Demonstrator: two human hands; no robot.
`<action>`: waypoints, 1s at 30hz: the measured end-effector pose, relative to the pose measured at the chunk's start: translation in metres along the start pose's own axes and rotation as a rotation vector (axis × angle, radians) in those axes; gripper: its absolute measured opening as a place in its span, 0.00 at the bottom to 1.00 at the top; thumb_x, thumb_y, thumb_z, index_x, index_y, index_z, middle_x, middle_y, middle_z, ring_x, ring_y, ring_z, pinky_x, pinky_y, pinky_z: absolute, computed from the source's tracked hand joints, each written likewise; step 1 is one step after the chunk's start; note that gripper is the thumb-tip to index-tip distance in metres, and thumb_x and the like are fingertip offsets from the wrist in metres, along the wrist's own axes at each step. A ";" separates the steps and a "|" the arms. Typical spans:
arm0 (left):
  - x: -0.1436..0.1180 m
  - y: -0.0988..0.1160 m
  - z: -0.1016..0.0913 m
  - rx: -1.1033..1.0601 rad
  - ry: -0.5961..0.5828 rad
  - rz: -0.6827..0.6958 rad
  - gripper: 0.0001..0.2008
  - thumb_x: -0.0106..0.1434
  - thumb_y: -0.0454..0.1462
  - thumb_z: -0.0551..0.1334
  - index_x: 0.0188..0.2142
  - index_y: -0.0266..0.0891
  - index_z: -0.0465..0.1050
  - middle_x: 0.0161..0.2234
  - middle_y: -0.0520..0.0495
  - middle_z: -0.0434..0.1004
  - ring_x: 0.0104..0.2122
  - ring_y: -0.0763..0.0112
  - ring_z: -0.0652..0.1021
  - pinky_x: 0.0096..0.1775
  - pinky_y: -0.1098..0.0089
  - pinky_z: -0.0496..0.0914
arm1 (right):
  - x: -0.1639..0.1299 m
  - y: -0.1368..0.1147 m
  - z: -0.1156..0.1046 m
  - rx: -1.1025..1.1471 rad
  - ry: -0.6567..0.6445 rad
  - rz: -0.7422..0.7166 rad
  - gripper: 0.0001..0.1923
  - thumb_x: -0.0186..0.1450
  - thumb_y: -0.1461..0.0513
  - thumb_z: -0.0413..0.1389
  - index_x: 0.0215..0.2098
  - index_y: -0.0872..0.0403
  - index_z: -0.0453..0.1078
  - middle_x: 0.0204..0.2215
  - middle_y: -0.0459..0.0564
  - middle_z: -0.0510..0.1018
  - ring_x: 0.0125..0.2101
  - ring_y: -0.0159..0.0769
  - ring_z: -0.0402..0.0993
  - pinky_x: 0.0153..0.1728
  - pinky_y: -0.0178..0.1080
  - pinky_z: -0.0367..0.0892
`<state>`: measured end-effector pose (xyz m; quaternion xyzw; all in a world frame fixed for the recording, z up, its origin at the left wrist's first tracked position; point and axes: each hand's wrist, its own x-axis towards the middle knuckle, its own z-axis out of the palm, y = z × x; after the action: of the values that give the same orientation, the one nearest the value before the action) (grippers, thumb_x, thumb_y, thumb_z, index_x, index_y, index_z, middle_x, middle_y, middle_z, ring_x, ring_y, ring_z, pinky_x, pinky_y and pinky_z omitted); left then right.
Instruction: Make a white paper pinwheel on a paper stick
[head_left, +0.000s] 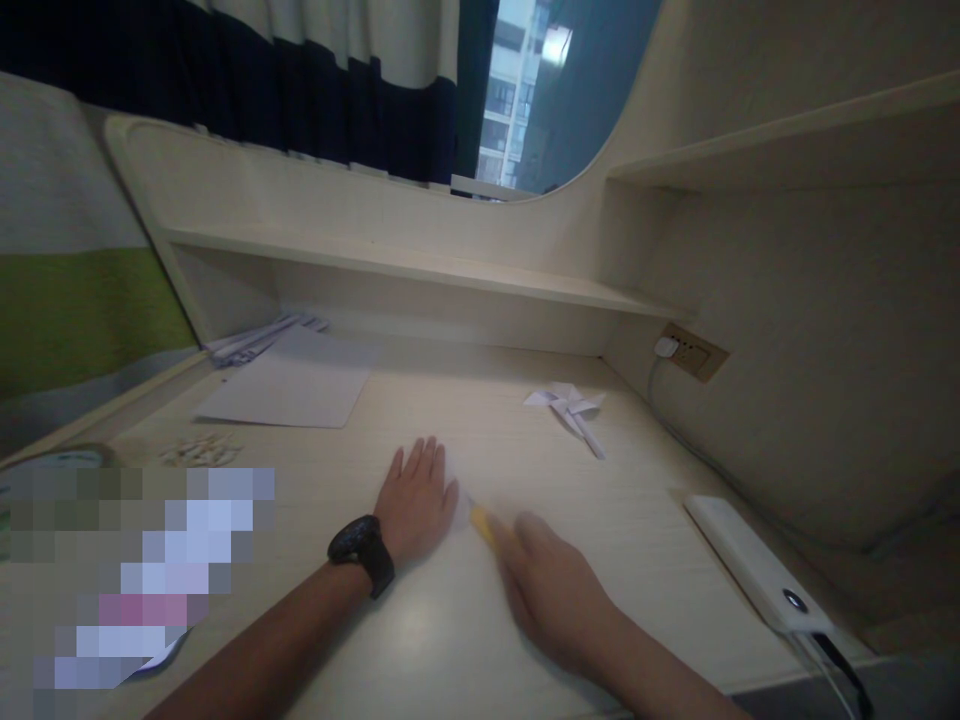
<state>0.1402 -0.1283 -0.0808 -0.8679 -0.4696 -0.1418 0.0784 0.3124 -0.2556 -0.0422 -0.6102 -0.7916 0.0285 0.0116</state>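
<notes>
left hand (418, 492) lies flat, fingers spread, pinning a pale sheet (457, 500) mid-desk. right hand (551, 585), blurred, pinches a yellow pencil (482, 523) at the sheet's edge. the sheet looks thin and floppy, best held down by the palm.

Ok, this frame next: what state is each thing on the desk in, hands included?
left hand: open, flat on a white sheet, palm down.
right hand: blurred, gripping a yellow pencil.
yellow pencil: tip on the sheet.
white sheet: flat, pinned by the left hand.
paper pinwheel: folded, lying apart near the wall.
blank paper: flat, untouched.
power bank: cable attached.
wall socket: plug inserted.
</notes>
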 end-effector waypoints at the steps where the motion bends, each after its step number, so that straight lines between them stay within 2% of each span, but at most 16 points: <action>1: 0.000 0.000 0.000 -0.003 -0.003 0.000 0.29 0.68 0.43 0.44 0.61 0.23 0.57 0.62 0.30 0.56 0.63 0.50 0.56 0.61 0.50 0.48 | 0.001 -0.001 0.000 -0.006 -0.005 0.007 0.24 0.68 0.63 0.43 0.62 0.55 0.54 0.40 0.57 0.67 0.34 0.38 0.63 0.34 0.38 0.63; 9: 0.000 -0.001 0.003 -0.034 0.000 -0.012 0.29 0.68 0.43 0.43 0.61 0.24 0.57 0.63 0.31 0.56 0.63 0.51 0.56 0.61 0.50 0.48 | 0.003 -0.001 -0.002 -0.029 0.008 0.100 0.25 0.66 0.65 0.44 0.62 0.54 0.54 0.40 0.57 0.67 0.35 0.39 0.64 0.34 0.38 0.64; 14: 0.000 0.000 -0.001 -0.051 -0.016 -0.009 0.28 0.68 0.42 0.44 0.61 0.22 0.57 0.62 0.30 0.56 0.63 0.50 0.56 0.61 0.50 0.48 | -0.004 -0.002 -0.001 -0.009 0.011 0.023 0.24 0.68 0.64 0.43 0.62 0.54 0.53 0.38 0.56 0.68 0.34 0.38 0.64 0.33 0.37 0.63; 21: 0.002 -0.003 -0.012 -0.087 -0.048 0.003 0.27 0.68 0.40 0.45 0.61 0.23 0.57 0.63 0.29 0.53 0.63 0.49 0.56 0.60 0.49 0.51 | -0.014 0.001 0.000 -0.008 0.049 0.048 0.24 0.67 0.64 0.44 0.62 0.54 0.53 0.39 0.55 0.68 0.34 0.39 0.64 0.35 0.38 0.64; 24: 0.003 -0.009 -0.018 -0.104 -0.014 0.046 0.28 0.67 0.44 0.47 0.59 0.26 0.61 0.63 0.29 0.54 0.64 0.47 0.53 0.60 0.49 0.50 | -0.015 0.004 0.000 -0.009 0.050 0.056 0.25 0.67 0.64 0.44 0.62 0.54 0.53 0.38 0.55 0.68 0.34 0.39 0.64 0.35 0.38 0.64; 26: -0.001 -0.015 -0.022 -0.126 -0.015 0.123 0.31 0.66 0.51 0.49 0.59 0.29 0.61 0.63 0.30 0.54 0.64 0.46 0.51 0.61 0.49 0.49 | -0.015 0.005 0.000 -0.013 0.044 0.058 0.25 0.67 0.65 0.44 0.62 0.54 0.53 0.38 0.55 0.68 0.33 0.39 0.64 0.35 0.39 0.64; 30: -0.013 -0.025 -0.027 -0.177 -0.109 0.238 0.42 0.59 0.62 0.50 0.62 0.35 0.57 0.64 0.31 0.50 0.64 0.47 0.53 0.59 0.52 0.55 | -0.019 0.005 -0.002 0.002 0.031 0.066 0.25 0.67 0.65 0.44 0.62 0.53 0.53 0.37 0.55 0.68 0.33 0.39 0.64 0.35 0.39 0.64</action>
<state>0.1081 -0.1327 -0.0591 -0.9273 -0.3528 -0.1251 -0.0077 0.3222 -0.2724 -0.0397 -0.6364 -0.7708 0.0200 0.0235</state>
